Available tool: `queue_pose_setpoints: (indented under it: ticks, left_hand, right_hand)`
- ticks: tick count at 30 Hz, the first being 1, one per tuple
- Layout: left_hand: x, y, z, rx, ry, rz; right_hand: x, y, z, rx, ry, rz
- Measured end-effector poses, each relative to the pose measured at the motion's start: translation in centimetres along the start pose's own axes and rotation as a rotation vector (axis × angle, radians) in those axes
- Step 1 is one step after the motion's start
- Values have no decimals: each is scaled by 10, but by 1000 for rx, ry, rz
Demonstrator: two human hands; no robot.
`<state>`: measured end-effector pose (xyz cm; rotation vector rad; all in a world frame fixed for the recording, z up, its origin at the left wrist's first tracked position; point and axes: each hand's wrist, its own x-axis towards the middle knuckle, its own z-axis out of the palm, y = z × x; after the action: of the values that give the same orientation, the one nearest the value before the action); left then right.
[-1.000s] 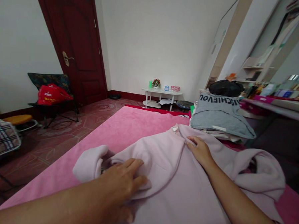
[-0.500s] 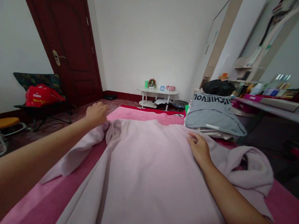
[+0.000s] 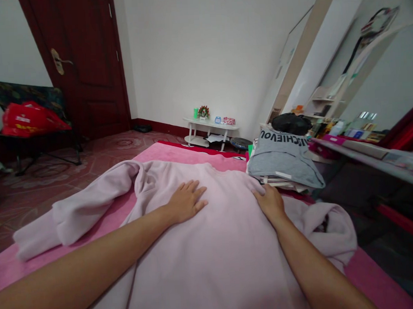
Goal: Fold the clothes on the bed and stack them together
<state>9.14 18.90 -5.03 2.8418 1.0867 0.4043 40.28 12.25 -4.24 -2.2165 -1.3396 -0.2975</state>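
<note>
A pale pink fleece garment [image 3: 211, 251] lies spread over a bright pink blanket [image 3: 172, 154]. My left hand [image 3: 186, 201] rests flat on the garment's upper middle, fingers stretched out. My right hand [image 3: 269, 203] presses on the garment near its right shoulder, fingers curled at the fabric's edge beside a stack of clothes. The left sleeve [image 3: 74, 210] lies stretched out to the left; the right sleeve [image 3: 330, 228] is bunched at the right.
A folded grey top [image 3: 283, 162] with white letters sits on a stack at the right, a black bag behind it. A cluttered shelf runs along the right. A dark red door, a chair with a red bag [image 3: 24, 120] and a small white table [image 3: 210, 129] stand beyond.
My left hand pulled the left sleeve out to the left, let it go, and came back to lie flat on the garment's chest. My right hand stayed near the shoulder.
</note>
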Motion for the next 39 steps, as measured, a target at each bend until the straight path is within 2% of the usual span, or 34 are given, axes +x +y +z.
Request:
queue_pose_setpoints:
  ticks: [2,6,8,11,14,16,18,21,26,30,34,36,39]
  left_hand:
    - [0,-2,0,2,5,-1]
    - [0,-2,1,2,5,-6]
    - [0,-1,1,4,5,-2]
    - [0,-2,1,0,4,-1]
    - [0,-2,-1,-16,-17,-7]
    - [0,-2,-2,-19,-32,-7]
    - [-1,-1,-5,-15,-46,-8]
    - [-2,2,-12,-1,-91,-15]
    - [-10,2,-29,-4,-242,1]
    - [-28,-6,-40,3,-316,31]
    - [-60,-17,-55,16,-392,63]
    - [-79,-25,-65,19,-421,88]
    - [-108,-37,-86,-21,-479,139]
  right_hand:
    - [10,3,-10,-144,-62,2]
    - [33,20,-34,-304,-5,145]
    - [37,21,-41,-355,-11,153]
    - [27,1,-41,-402,42,2]
    - [6,-30,-32,-278,78,-286]
    - [-6,-46,-21,-146,-55,-535]
    - [-12,-54,-7,-78,-266,-664]
    - [-14,-54,10,-88,-492,-574]
    - [-18,-50,14,-162,-597,-467]
    - [-29,-42,0,-118,-628,-479]
    - [-45,-17,-27,55,-632,-598]
    - [-57,1,-46,155,-585,-620]
    - [-79,26,-76,186,-419,-575]
